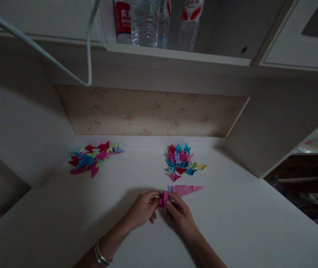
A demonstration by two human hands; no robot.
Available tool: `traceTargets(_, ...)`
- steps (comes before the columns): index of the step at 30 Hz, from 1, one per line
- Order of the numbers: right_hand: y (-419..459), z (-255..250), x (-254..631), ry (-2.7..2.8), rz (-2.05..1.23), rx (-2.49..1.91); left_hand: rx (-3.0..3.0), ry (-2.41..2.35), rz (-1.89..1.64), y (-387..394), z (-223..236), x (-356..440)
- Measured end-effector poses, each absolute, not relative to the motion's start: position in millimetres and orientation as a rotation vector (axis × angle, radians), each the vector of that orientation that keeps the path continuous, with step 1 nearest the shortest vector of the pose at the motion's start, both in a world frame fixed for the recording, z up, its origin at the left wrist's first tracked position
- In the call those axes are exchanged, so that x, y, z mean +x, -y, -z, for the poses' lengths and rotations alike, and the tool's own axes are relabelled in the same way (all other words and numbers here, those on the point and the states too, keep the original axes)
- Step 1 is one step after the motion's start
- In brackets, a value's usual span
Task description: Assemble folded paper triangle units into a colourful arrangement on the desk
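Note:
Between my hands is a small folded piece of magenta paper (163, 199), held just above the white desk. My left hand (144, 209) pinches its left side between thumb and fingers. On the right side, my right hand (180, 213) pinches it too, hiding part of that edge. Just beyond my right fingers lies a long pointed pink folded paper (186, 190), with a bluish piece (170, 188) at its left end. Further back sits a cluster of small colourful origami pieces (179, 160).
A second heap of folded colourful papers (93, 158) lies at the back left of the white desk (125, 169). Overhead, a shelf (175, 54) carries several plastic bottles (144, 24). A white cable (55, 61) hangs at upper left. Side panels flank the desk.

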State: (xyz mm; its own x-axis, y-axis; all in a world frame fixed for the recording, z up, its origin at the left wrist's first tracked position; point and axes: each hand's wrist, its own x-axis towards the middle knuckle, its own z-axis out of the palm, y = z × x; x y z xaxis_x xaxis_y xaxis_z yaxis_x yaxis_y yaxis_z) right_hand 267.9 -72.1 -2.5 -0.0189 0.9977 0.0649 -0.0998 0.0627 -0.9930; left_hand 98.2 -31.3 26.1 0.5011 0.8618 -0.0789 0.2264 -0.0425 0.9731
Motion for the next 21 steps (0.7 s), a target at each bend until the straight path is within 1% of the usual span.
traceTargets(4,69.2,-1.4,267.3,1.078,-1.241,-1.030,1.594,-1.083,-0.713,29.1,-33.6,95.3)
traceTargets(8,66.3,0.2,267.1,0.893,-1.254,-1.092,1.582,-1.094,-0.726,28.7,-43.0,89.0)
traceTargets(15,60.6,5.2,272.3,0.700,-1.215,-1.086,2.267,-0.997,-0.608,12.4,-74.1,86.4)
traceTargets(18,59.6,2.8,274.7,0.669,-1.188,-1.066,2.425,-0.929,-0.514,3.3,-83.6,93.2)
traceTargets(21,58.5,0.7,275.6,0.639,-1.147,-1.059,2.466,-0.996,-0.512,-7.6,-86.2,104.3)
